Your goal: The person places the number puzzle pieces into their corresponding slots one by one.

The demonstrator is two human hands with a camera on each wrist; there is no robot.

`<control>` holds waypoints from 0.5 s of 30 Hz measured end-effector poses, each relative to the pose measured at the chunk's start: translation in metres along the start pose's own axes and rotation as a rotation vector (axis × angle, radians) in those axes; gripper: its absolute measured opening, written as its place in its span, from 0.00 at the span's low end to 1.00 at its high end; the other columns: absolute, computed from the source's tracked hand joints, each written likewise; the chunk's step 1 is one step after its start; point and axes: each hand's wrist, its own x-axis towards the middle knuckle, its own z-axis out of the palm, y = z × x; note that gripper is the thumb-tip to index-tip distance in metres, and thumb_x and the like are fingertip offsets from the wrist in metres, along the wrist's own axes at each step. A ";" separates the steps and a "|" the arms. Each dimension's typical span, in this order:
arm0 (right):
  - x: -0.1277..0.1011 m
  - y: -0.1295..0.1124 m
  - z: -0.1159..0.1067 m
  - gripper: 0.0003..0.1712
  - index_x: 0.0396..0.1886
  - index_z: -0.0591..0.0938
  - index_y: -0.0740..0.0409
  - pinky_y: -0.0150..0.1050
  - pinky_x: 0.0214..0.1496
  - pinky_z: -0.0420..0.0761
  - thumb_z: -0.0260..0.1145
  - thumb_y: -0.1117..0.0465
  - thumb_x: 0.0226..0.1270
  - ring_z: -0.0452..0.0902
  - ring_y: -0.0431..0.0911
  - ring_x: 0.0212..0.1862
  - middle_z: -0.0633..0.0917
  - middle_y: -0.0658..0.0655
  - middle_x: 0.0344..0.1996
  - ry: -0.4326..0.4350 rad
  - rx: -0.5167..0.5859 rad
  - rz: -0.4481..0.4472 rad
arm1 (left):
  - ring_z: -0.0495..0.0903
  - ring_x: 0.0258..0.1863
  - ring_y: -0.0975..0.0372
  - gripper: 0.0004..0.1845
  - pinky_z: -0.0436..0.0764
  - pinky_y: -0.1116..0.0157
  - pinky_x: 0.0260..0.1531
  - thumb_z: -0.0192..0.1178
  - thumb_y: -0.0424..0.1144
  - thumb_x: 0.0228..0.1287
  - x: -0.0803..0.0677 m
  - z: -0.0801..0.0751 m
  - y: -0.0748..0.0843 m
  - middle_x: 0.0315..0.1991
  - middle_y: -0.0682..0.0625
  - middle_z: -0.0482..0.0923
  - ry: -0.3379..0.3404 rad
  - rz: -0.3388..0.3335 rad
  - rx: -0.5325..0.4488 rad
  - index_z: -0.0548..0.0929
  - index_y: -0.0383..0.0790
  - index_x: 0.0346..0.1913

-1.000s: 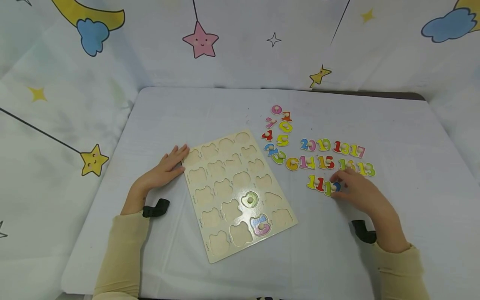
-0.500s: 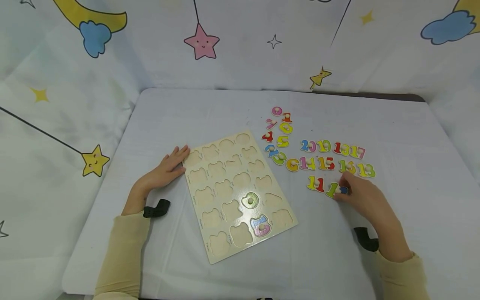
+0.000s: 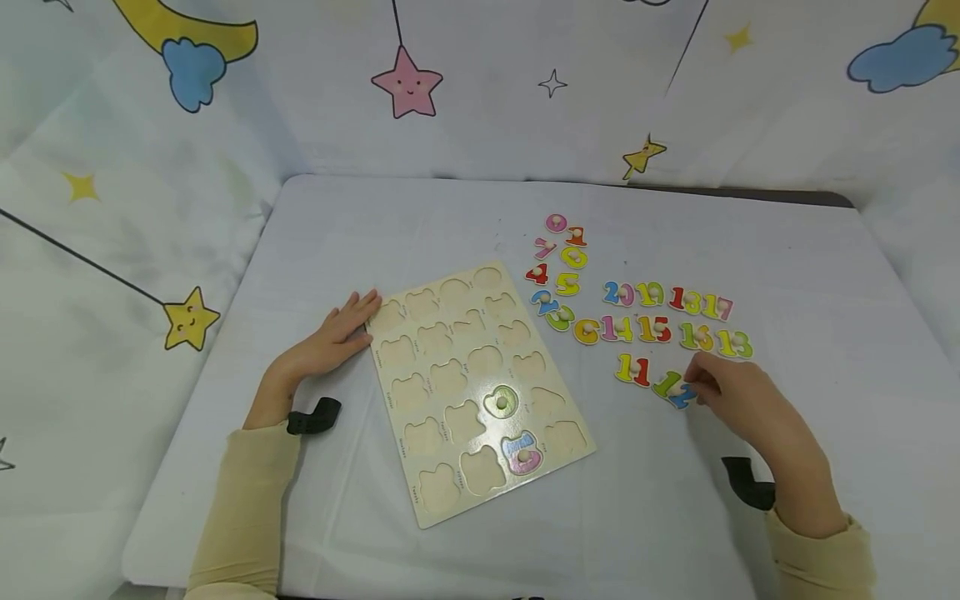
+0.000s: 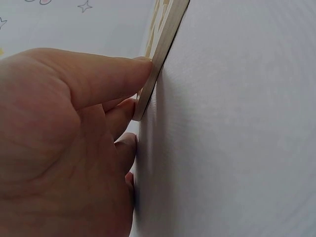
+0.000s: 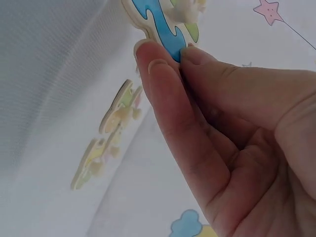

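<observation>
My right hand (image 3: 753, 404) pinches the number 12 puzzle piece (image 3: 666, 384) by its right end, thumb opposite the fingertips. Close up in the right wrist view, the piece's blue 2 (image 5: 171, 39) juts past those fingertips. A pale wooden puzzle board (image 3: 525, 421) lies slanted on the table, mostly with bare recesses. Set into it are a round green piece (image 3: 501, 402) and the blue and pink piece (image 3: 521, 452). At the board's upper left corner rests my left hand (image 3: 326, 343), fingers extended. Its thumb touches the board's edge (image 4: 160, 54) in the left wrist view.
Loose number pieces lie right of the board: 11 (image 3: 633, 370) beside the 12, then rows with 15 (image 3: 654, 328) and 19 (image 3: 649, 293). Single digits, such as 5 (image 3: 567, 284), run up along the board's right side. Patterned cloth (image 3: 480, 100) hangs behind the white table (image 3: 375, 221).
My right hand has shifted right and slightly toward me; the 12 has moved the same way and tilted, and its blue 2 now shows more. The left hand stays at the board.
</observation>
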 end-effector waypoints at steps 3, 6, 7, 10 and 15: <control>-0.001 -0.001 -0.002 0.04 0.34 0.76 0.63 0.39 0.28 0.74 0.62 0.72 0.62 0.73 0.48 0.30 0.81 0.56 0.29 -0.010 0.022 0.015 | 0.28 0.70 0.49 0.32 0.27 0.49 0.63 0.47 0.34 0.73 0.000 0.000 0.000 0.73 0.38 0.37 0.001 0.002 -0.004 0.45 0.31 0.73; -0.001 -0.001 -0.004 0.04 0.36 0.76 0.63 0.40 0.29 0.75 0.62 0.71 0.63 0.76 0.49 0.31 0.81 0.56 0.30 -0.013 0.043 0.037 | 0.28 0.70 0.48 0.32 0.27 0.49 0.63 0.46 0.33 0.73 0.001 0.000 0.000 0.73 0.37 0.37 0.001 0.005 -0.003 0.45 0.31 0.73; -0.001 -0.001 -0.005 0.04 0.36 0.76 0.63 0.40 0.29 0.75 0.62 0.71 0.63 0.76 0.49 0.31 0.81 0.56 0.30 -0.005 0.044 0.038 | 0.29 0.70 0.48 0.32 0.27 0.48 0.63 0.46 0.33 0.73 0.001 0.000 0.000 0.73 0.37 0.37 0.001 0.007 -0.001 0.45 0.31 0.73; 0.001 -0.001 -0.009 0.04 0.35 0.77 0.63 0.38 0.27 0.75 0.64 0.71 0.62 0.78 0.49 0.31 0.82 0.55 0.28 0.060 0.040 0.015 | 0.29 0.70 0.47 0.32 0.28 0.47 0.63 0.46 0.33 0.73 0.001 0.000 0.001 0.72 0.36 0.38 0.003 0.014 0.000 0.46 0.30 0.72; 0.011 -0.004 -0.012 0.03 0.36 0.79 0.63 0.29 0.28 0.74 0.64 0.70 0.62 0.81 0.49 0.30 0.84 0.54 0.27 0.201 0.084 -0.044 | 0.29 0.70 0.46 0.31 0.27 0.46 0.63 0.46 0.33 0.73 0.000 0.001 -0.001 0.72 0.35 0.38 0.004 0.016 0.001 0.46 0.30 0.72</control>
